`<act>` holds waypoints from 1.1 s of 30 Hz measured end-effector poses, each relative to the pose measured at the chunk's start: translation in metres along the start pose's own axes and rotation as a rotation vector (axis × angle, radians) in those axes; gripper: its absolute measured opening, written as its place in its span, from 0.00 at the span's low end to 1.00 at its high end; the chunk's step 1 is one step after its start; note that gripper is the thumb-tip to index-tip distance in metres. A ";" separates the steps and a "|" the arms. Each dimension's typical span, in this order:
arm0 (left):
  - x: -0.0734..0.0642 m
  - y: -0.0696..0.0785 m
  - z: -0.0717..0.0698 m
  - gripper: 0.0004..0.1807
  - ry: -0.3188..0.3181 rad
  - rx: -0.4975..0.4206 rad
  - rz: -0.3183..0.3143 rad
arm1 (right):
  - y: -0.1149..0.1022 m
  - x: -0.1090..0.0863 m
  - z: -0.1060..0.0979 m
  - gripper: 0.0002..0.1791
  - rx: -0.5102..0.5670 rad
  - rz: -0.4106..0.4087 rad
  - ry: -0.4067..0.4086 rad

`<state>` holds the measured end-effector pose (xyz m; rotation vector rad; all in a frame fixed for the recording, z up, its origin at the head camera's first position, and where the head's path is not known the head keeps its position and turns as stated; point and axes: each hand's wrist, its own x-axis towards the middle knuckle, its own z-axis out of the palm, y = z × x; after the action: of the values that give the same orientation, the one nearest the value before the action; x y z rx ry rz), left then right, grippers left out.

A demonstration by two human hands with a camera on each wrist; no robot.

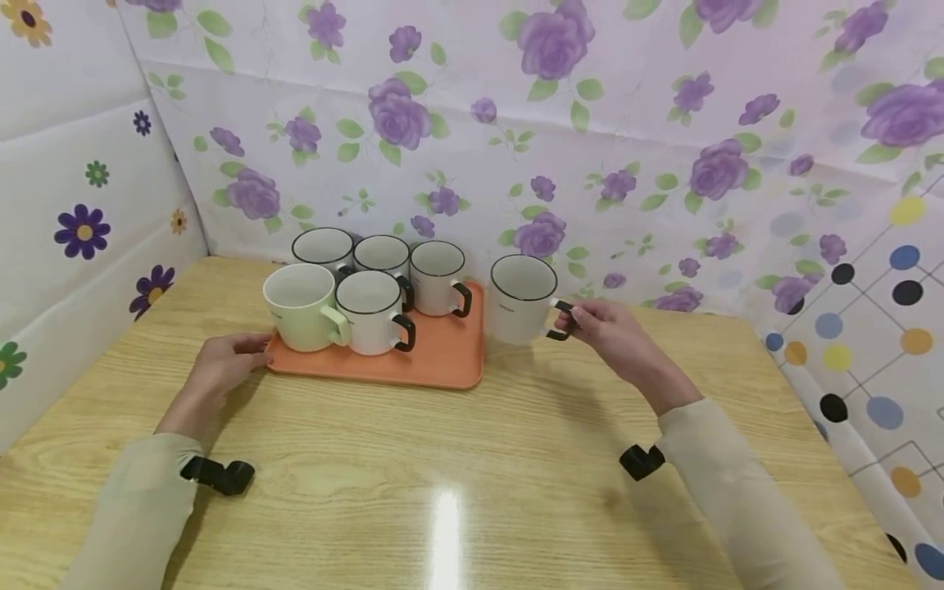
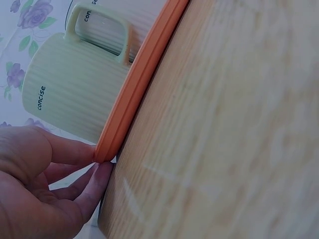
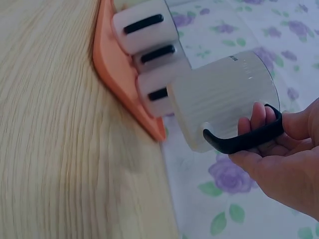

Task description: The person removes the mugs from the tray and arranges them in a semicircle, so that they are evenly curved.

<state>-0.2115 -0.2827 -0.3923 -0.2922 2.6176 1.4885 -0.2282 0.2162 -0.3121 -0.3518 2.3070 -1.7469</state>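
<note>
My right hand (image 1: pixel 608 340) grips the black handle of a white mug (image 1: pixel 519 315) with a black rim, held upright just right of the tray. In the right wrist view, fingers curl round that handle (image 3: pixel 244 141), and the mug appears lifted off the table. At the left, my left hand (image 1: pixel 224 365) pinches the near left corner of an orange tray (image 1: pixel 442 356); the left wrist view shows thumb and finger on its rim (image 2: pixel 130 99). On the tray stand a pale green mug (image 1: pixel 298 315) and several white mugs (image 1: pixel 369 324) with black handles.
A wooden table (image 1: pixel 354 475) carries the tray. Behind it hangs a cloth (image 1: pixel 457 98) with purple flowers. A flower-patterned sheet (image 1: pixel 59 188) borders the left side, a dotted sheet (image 1: pixel 878 344) the right.
</note>
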 end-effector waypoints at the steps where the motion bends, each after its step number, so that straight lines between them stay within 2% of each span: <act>1: 0.000 0.000 0.000 0.27 0.000 0.000 0.002 | 0.003 -0.001 -0.003 0.17 -0.001 -0.001 0.003; 7: 0.000 0.000 0.000 0.27 -0.001 0.003 0.012 | 0.019 -0.003 -0.019 0.16 -0.012 -0.012 0.002; 15: 0.001 0.001 -0.001 0.27 -0.013 -0.003 -0.012 | 0.033 0.001 -0.031 0.17 -0.030 0.030 0.029; 22: -0.001 0.000 0.000 0.27 -0.002 0.010 0.021 | 0.048 0.011 -0.034 0.17 0.047 0.042 0.033; 33: 0.000 -0.002 -0.001 0.27 0.002 0.013 0.021 | 0.068 0.020 -0.043 0.17 0.075 0.018 -0.012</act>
<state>-0.2109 -0.2845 -0.3931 -0.2656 2.6392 1.4782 -0.2640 0.2666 -0.3674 -0.3254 2.2230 -1.8116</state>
